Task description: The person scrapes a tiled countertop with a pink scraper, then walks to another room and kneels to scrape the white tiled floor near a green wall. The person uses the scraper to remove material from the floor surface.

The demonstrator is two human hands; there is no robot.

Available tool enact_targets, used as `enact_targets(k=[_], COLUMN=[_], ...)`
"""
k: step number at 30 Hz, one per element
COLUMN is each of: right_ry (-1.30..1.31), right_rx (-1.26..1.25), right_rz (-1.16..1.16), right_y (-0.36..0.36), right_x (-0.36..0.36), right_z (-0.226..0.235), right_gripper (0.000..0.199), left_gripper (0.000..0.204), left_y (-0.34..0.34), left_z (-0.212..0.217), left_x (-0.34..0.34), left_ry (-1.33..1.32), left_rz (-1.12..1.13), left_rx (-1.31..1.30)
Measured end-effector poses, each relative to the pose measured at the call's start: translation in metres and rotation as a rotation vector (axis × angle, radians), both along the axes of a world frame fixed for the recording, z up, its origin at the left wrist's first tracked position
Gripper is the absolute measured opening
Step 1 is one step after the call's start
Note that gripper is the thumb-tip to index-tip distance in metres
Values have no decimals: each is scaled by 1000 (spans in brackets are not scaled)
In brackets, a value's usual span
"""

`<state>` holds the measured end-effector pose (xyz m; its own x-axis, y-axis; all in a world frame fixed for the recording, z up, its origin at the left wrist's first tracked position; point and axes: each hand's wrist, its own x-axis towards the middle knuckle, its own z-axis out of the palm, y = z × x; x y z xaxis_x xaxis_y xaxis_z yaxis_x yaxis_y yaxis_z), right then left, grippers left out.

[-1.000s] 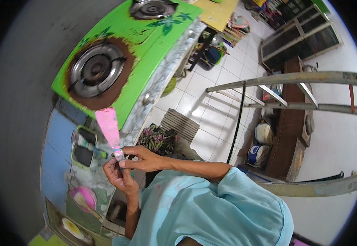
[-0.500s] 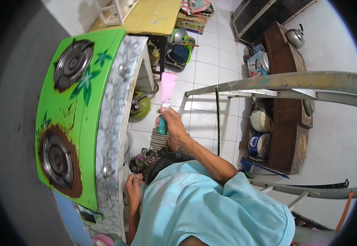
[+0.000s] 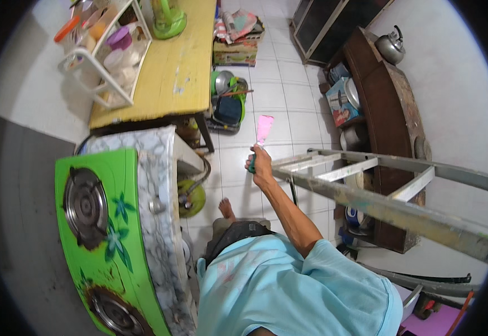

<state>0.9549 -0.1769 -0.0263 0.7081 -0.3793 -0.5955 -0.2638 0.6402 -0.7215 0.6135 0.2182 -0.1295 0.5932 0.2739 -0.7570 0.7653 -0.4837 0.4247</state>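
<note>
My right hand (image 3: pixel 262 164) is closed round the green handle of a putty knife (image 3: pixel 265 127). Its flat blade is coated pink and points up and away from me, above the tiled floor. Just to the right of that hand stands a metal ladder (image 3: pixel 361 196), spotted with paint. My right arm is stretched forward. My left hand is out of sight.
At left, a green two-burner stove (image 3: pixel 132 224) sits on a marble-patterned counter (image 3: pixel 157 168), with a green gas cylinder (image 3: pixel 192 199) beside it. Beyond is a yellow table (image 3: pixel 185 67) carrying a white rack (image 3: pixel 87 84). A brown cabinet (image 3: pixel 389 106) lines the right wall.
My view has swung, bringing more of the yellow table and rack into sight. My right hand, still holding the putty knife, has reached farther forward. My left hand has left the picture.
</note>
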Motion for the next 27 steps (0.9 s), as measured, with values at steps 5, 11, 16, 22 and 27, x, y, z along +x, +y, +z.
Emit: enact_targets(k=[5, 11, 16, 22, 27], right_ry=[44, 40, 48, 156, 209], right_rx=[-72, -82, -45, -72, -116], right_rz=[-192, -403, -453, -322, -226], right_y=[-61, -133, -187, -263, -337], right_x=[55, 120, 189, 300, 378], right_z=[1, -4, -32, -72, -60], right_gripper=[25, 23, 23, 24, 24], left_gripper=[15, 15, 16, 16, 16], left_y=[-12, -90, -158, -222, -308], left_z=[-8, 14, 9, -28, -34], left_x=[168, 358, 443, 502, 609], left_ry=[-108, -242, -222, -62, 17], left_rz=[-86, -200, -268, -297, -327], left_rx=[-68, -195, -229, -88, -23])
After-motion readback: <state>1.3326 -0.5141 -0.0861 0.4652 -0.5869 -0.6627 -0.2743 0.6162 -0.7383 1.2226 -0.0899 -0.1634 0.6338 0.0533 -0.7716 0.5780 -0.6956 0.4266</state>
